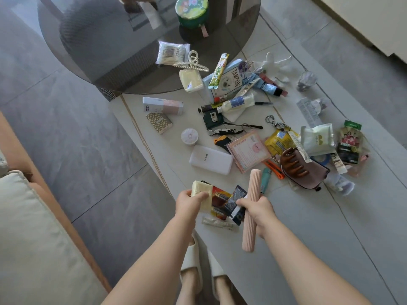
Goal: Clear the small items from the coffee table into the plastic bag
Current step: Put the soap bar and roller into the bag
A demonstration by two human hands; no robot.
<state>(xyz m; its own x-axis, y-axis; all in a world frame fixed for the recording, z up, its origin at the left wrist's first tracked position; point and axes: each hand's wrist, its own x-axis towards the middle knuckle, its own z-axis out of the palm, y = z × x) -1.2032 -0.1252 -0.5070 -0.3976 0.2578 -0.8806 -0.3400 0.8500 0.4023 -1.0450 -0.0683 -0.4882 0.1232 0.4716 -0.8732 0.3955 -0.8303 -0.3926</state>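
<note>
Near the tabletop's (308, 227) front edge, the left hand (189, 202) is grasping a pale yellow packet (201, 191), while the right hand (256, 209) is gripping a pink ribbed case (251, 208) and pinching a dark wrapper (234, 200).

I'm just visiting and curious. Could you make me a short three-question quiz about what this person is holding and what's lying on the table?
1. True or false: the left hand is empty.
2. The right hand grips which item? A) the white power bank B) the pink ribbed case C) the brown hair claw
3. Fill in: the pearl hair clip lies on the round dark ____ tabletop, beside the cotton swab pack.

Key:
1. False: it holds a pale yellow packet.
2. B
3. glass
</note>
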